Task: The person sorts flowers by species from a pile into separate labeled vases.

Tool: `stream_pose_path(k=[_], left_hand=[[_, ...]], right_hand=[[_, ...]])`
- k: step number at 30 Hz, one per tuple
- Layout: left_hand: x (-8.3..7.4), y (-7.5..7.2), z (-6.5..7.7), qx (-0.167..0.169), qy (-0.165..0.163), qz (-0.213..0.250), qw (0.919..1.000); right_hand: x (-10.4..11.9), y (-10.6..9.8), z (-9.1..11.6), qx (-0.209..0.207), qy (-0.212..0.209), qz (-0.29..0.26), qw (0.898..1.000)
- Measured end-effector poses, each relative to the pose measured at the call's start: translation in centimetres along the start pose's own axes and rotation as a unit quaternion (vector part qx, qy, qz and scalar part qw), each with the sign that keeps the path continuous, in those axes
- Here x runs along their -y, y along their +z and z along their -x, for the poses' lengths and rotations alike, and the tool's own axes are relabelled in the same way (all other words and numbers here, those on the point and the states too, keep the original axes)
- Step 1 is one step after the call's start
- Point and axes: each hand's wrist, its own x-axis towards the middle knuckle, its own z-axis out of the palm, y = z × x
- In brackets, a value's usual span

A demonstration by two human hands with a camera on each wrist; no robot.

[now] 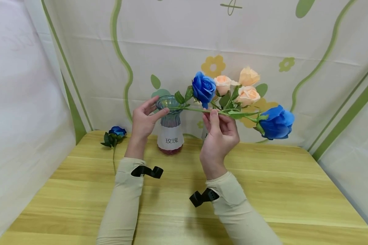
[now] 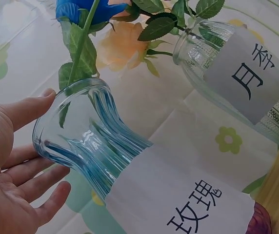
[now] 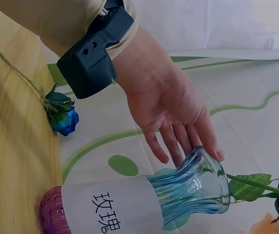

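A glass vase [image 1: 170,119], blue above and pink at its base, wears a white label with black characters. My left hand [image 1: 143,117] is at its rim, the thumb touching the lip and the other fingers spread along the outside. My right hand [image 1: 220,139] pinches the green stem of a blue rose [image 1: 277,123] between thumb and fingers. That bloom points right, while the stem's end reaches the vase mouth. Another blue rose [image 1: 203,87] stands just above the stem; where its own stem ends, I cannot tell.
Behind my right hand, peach roses [image 1: 247,96] stand in a clear labelled vase [image 2: 249,73]. One more blue rose [image 1: 118,131] lies on the wooden table [image 1: 171,207] at the left. A white patterned cloth [image 1: 168,51] hangs behind.
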Motion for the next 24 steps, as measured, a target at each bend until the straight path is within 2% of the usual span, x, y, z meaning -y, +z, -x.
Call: stream_pose_path(k=[9, 19, 24], left_hand=[[0.1, -0.1, -0.1, -0.002, -0.007, -0.003, 1.0], [0.0, 0.0, 0.0, -0.008, -0.001, 0.0, 1.0], [0.0, 0.2, -0.1, -0.008, -0.003, 0.001, 1.0]], right_hand=[[-1.5, 1.2, 0.2, -0.001, 0.021, 0.036, 0.999], [-2.3, 3.3, 0.1, -0.022, 0.046, 0.039, 0.998], [-2.8, 4.0, 0.5, -0.016, 0.066, 0.048, 0.997]])
